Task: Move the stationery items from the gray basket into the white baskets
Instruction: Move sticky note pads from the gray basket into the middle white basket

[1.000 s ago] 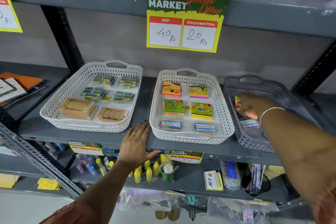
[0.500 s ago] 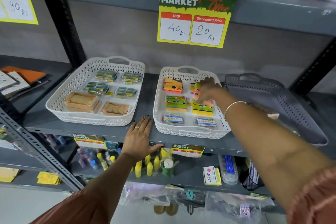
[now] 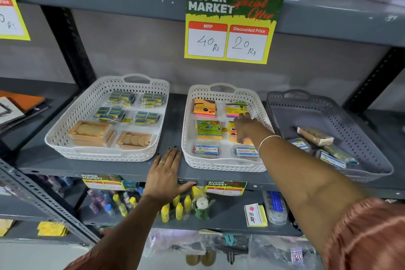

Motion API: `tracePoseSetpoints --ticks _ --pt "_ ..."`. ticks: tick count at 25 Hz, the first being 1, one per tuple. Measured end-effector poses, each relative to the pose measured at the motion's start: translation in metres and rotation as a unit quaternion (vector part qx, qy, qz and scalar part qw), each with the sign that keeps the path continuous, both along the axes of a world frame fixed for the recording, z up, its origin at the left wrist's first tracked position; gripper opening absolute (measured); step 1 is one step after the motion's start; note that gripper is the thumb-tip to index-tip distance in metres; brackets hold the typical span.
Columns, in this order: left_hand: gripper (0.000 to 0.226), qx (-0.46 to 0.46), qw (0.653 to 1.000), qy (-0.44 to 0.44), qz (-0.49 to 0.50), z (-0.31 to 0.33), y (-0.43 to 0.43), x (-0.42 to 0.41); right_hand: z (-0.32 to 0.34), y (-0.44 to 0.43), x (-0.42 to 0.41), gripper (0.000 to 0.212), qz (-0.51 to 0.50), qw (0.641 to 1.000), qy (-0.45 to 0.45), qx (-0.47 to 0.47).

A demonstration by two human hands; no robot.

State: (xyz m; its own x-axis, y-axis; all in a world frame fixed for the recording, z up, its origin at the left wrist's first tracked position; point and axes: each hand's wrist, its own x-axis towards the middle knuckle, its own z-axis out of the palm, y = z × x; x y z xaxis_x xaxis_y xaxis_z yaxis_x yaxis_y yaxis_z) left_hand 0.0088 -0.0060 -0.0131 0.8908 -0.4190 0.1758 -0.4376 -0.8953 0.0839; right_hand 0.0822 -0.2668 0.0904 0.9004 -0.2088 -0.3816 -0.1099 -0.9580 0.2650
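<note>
Right hand (image 3: 243, 127) inside the middle white basket (image 3: 258, 103), fingers spread loosely over a yellow-pink sticky pad (image 3: 232, 132), pressing rather than gripping. Left hand (image 3: 164, 173) flat and empty on the shelf edge (image 3: 65, 167). Remaining packets (image 3: 315, 136) well right, in the gray basket (image 3: 350, 120).

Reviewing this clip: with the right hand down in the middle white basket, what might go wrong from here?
1. The right hand rests on a sticky note pad packed close to others; pulling away may knock the neat rows askew.
2. The gray basket sits tilted with its front past the shelf edge; the items left in it could slide, or the basket could tip.
</note>
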Motion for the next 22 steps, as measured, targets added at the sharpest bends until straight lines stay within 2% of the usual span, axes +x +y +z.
tracePoseSetpoints --ticks 2,3,5,7,9,12,14,16,18,22 --pt "0.109 0.000 1.000 0.004 -0.001 0.000 0.000 0.000 0.007 -0.007 -0.002 0.089 -0.001 0.997 -0.012 0.074" --pt "0.109 -0.001 1.000 0.007 -0.001 -0.001 0.000 0.000 0.015 -0.012 -0.005 0.086 -0.005 0.992 -0.038 0.117" --pt "0.109 -0.002 1.000 0.011 0.000 -0.001 0.000 -0.001 0.032 -0.028 -0.009 0.062 -0.015 0.974 -0.153 0.165" --pt "0.108 0.002 1.000 0.013 0.002 0.000 0.000 -0.001 0.047 -0.052 -0.016 0.036 -0.063 0.949 -0.271 0.146" --pt "0.108 0.007 1.000 0.013 0.003 0.001 -0.001 -0.002 0.053 -0.082 -0.031 0.033 -0.128 0.940 -0.304 0.091" --pt "0.108 0.003 1.000 0.014 0.006 0.001 -0.001 -0.003 0.040 -0.128 -0.063 0.036 -0.200 0.943 -0.252 0.088" --pt "0.109 0.002 1.000 0.013 0.007 0.001 0.000 -0.002 0.023 -0.144 -0.082 0.040 -0.182 0.966 -0.156 0.098" --pt "0.108 0.003 1.000 0.016 0.004 0.001 0.001 -0.003 0.002 -0.149 -0.094 0.057 -0.129 0.987 -0.067 0.068" --pt "0.108 0.004 1.000 0.016 0.002 0.001 0.001 -0.003 -0.010 -0.146 -0.098 0.069 -0.094 0.994 -0.056 0.023" --pt "0.109 0.004 1.000 0.018 0.002 0.003 0.000 -0.004 -0.014 -0.139 -0.092 0.059 -0.079 0.991 -0.099 -0.031"
